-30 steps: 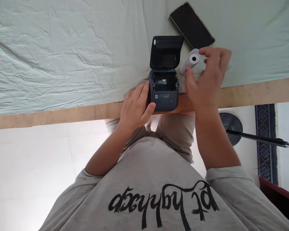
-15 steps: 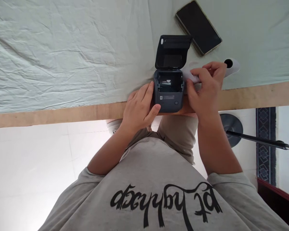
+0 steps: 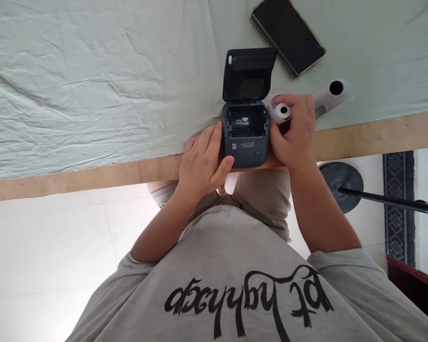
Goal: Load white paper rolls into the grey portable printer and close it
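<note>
A dark label printer stands at the table's near edge with its lid raised. Its paper bay shows no roll inside. My left hand lies along the printer's left side, fingers stretched out and thumb apart at its front corner. At the printer's right side, my right hand grips a small white paper roll, whose dark core hole faces up. Part of that roll is hidden behind my fingers. Just beyond the right hand is another white roll with a wider dark core.
A dark-screened phone lies behind the printer to the right. Pale green cloth covers the table up to a bare wooden edge. On the floor at right stands a black round base with a pole.
My right hand has turned the small roll so its core end now shows, still beside the printer. The view has shifted slightly; the left hand keeps its place at the printer.
</note>
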Tool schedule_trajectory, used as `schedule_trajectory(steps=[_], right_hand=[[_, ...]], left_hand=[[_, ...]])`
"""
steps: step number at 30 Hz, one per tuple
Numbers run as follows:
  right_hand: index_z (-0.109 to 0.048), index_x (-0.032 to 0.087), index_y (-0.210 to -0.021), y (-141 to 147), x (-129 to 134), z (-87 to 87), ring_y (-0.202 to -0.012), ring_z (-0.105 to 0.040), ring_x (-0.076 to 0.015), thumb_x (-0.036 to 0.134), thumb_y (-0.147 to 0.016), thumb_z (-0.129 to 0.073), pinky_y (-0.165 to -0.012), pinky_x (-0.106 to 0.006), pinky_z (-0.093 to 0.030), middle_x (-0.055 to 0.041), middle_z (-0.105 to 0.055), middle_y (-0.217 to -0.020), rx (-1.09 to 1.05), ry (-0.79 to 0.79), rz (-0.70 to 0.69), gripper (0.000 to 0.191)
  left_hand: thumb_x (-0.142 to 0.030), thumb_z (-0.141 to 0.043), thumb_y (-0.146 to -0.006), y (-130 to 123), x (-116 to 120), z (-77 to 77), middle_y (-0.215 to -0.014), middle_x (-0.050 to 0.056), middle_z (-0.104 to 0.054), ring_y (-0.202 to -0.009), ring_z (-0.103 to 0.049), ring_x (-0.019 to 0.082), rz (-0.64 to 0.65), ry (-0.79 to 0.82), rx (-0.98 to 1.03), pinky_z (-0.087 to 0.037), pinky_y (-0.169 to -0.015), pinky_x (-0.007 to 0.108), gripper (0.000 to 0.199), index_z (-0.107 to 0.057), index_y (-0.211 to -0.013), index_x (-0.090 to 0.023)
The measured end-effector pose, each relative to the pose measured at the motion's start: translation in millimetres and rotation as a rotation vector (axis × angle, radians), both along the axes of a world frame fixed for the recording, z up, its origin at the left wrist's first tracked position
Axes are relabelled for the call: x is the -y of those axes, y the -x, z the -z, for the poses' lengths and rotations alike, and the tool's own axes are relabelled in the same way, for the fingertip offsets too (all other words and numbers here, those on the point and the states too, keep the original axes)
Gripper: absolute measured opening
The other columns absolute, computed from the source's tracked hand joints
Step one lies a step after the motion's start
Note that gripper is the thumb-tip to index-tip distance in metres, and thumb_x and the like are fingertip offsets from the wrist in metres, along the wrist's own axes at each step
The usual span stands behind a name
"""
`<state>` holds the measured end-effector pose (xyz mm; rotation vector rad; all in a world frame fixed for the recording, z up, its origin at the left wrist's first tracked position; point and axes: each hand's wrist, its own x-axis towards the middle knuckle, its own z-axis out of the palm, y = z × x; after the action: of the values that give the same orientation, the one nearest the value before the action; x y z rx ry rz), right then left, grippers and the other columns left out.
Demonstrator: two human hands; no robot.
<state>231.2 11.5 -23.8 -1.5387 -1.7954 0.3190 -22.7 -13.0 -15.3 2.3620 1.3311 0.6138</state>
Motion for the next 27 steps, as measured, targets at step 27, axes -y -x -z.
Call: schedule_trajectory(steps=[27], right_hand=[[-0.061,0.030,-0.119,-1.0,1.5,2.1,-0.105,-0.061,-0.0239,0.027,-0.081,-0.065,-0.099,-0.050,-0.055,-0.0050,-0.063,-0.111,-0.034,-0.081,0.078,0.039]], left_hand=[[-0.069,-0.006,-0.107,1.0,1.7,-1.6,-0.157,0.024,-0.054,-0.141,-0.056,0.034,0.003,0.020,-0.002,-0.040,-0.117,0.041,0.092,-0.042,-0.158,-0.002]])
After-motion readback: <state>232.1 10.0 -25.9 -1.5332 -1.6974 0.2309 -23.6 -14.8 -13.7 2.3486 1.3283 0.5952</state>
